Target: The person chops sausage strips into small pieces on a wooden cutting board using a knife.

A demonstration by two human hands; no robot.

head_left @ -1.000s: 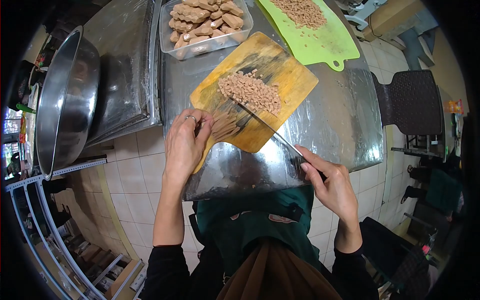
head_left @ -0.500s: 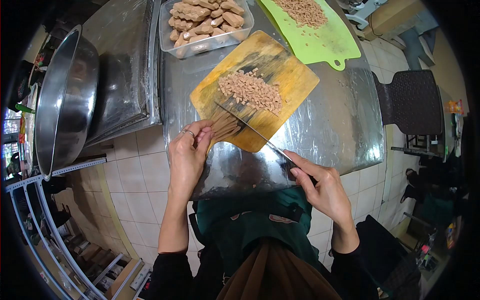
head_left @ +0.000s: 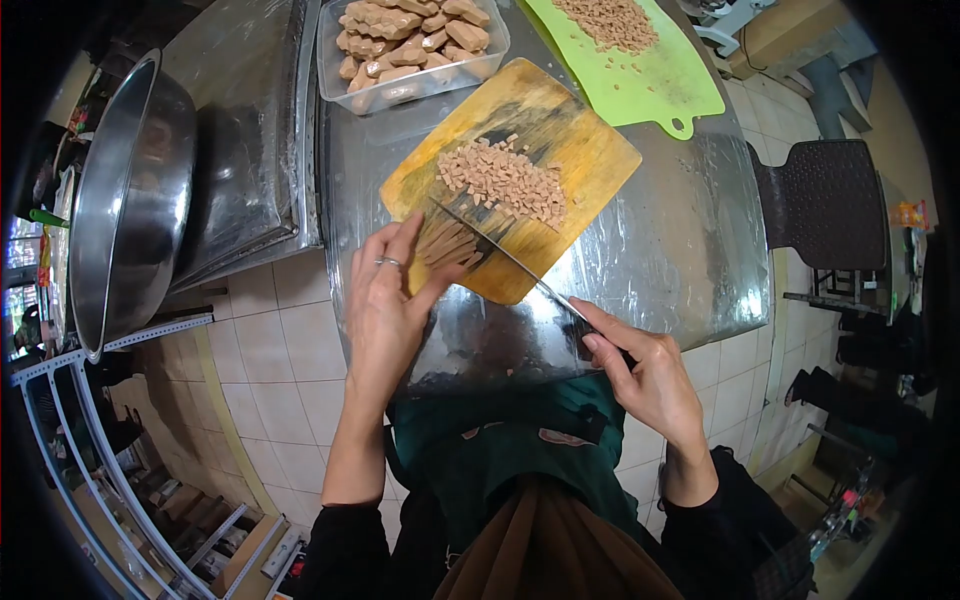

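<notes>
The right hand (head_left: 650, 378) grasps the knife (head_left: 515, 262) at its near end, which likely keeps that hand clear of the edge; the left hand (head_left: 383, 295) is unclenched, its thumb and fingers parted around the strips (head_left: 447, 244), apparently to keep them bunched. The strips lie on the near-left part of the board (head_left: 592, 150), with the dice (head_left: 505, 182) beyond them, presumably to separate cut from uncut. Past the board, the tub (head_left: 420, 98) of blocks (head_left: 408, 48) and the mat (head_left: 652, 92) bearing chopped bits (head_left: 612, 22) sit nearby, presumably for easy access.
</notes>
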